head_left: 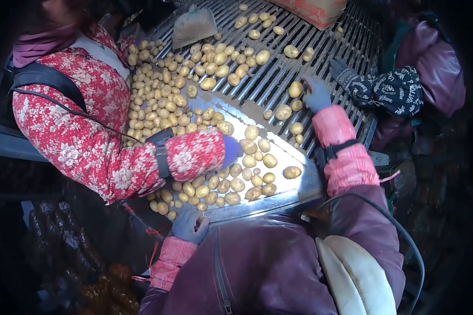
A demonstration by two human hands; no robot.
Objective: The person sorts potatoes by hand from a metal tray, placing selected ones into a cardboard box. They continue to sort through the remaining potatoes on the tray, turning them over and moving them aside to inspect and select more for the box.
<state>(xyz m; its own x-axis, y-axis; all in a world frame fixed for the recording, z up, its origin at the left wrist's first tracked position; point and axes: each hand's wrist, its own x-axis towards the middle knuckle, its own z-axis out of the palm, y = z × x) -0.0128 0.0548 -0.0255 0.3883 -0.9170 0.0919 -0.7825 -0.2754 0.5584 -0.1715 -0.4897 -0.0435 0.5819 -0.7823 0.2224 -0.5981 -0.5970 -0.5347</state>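
Observation:
My right hand, in a grey-blue glove, reaches over the slatted metal rack. Its fingers are apart, and a potato lies right at the fingertips. Several more potatoes, one of them larger, rest just below it. My left hand, gloved alike, is loosely curled at the near rim of the metal table, with a dark gap between thumb and fingers and nothing visible in it. Close beside it are small potatoes at the table's edge.
A co-worker in a red floral sleeve reaches across from the left, a purple-gloved hand among potatoes. Another person's patterned glove rests on the rack at right. A scoop-like metal plate and a printed sack lie at the back.

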